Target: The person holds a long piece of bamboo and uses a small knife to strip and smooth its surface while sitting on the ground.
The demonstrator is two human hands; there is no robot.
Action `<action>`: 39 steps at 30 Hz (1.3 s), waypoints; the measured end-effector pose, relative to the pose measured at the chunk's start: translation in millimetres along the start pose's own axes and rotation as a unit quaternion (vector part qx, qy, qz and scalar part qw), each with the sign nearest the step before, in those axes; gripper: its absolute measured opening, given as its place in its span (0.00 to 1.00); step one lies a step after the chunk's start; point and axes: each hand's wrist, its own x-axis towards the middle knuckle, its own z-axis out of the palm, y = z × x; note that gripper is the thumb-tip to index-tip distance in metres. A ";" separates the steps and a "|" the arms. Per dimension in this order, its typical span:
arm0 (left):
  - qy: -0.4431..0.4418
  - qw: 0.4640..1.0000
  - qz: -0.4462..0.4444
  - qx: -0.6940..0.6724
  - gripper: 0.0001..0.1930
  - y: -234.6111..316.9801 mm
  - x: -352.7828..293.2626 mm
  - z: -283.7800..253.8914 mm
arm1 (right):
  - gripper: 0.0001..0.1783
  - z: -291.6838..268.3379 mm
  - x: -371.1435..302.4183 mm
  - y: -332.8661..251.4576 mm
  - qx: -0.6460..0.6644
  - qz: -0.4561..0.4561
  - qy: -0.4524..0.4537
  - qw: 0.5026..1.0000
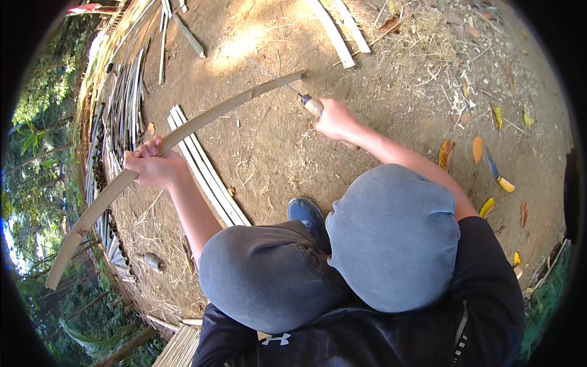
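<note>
Left hand: the left hand [153, 165] is wrapped tight around a long bamboo strip [202, 119].
Right hand: the right hand [335, 119] is closed around the pale handle of a knife [306, 101].
Bamboo strip: it runs from low on the left up to the middle top, bent like a bow. Its far end meets the knife blade.
On the ground: a bunch of flat white slats [208, 171] lies under the strip, near the left hand.
In front: two knees in grey trousers [391, 238] hide the ground close by. A blue shoe [306, 214] peeks out between them.
Far right: a second knife [498, 174] lies among dry leaves, well apart from both hands.
Left edge: a stack of split bamboo [122, 104].
</note>
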 end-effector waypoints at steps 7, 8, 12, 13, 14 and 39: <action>-0.006 1.000 0.009 -0.006 0.17 -1.3 -0.4 -1.4 | 0.09 -1.0 -10.5 1.9 -0.012 0.004 -0.022 1.000; -0.008 1.000 0.002 -0.007 0.17 -1.8 3.1 -3.6 | 0.09 -7.0 -0.5 0.8 -0.005 0.020 -0.019 1.000; -0.015 1.000 -0.002 -0.012 0.16 -4.8 10.0 -8.6 | 0.11 0.5 -5.1 -4.4 -0.045 0.006 0.002 0.999; -0.016 1.000 0.000 -0.009 0.17 -2.6 8.3 -10.7 | 0.12 5.5 -10.4 -0.2 -0.074 -0.036 -0.006 0.997; -0.011 1.000 -0.001 -0.005 0.17 -2.9 7.5 -11.8 | 0.13 5.5 -10.6 3.5 -0.067 -0.018 -0.008 0.998; 0.080 0.997 -0.012 -0.005 0.12 -6.2 17.8 -27.7 | 0.13 2.0 -7.1 -23.6 -0.109 0.011 -0.019 0.994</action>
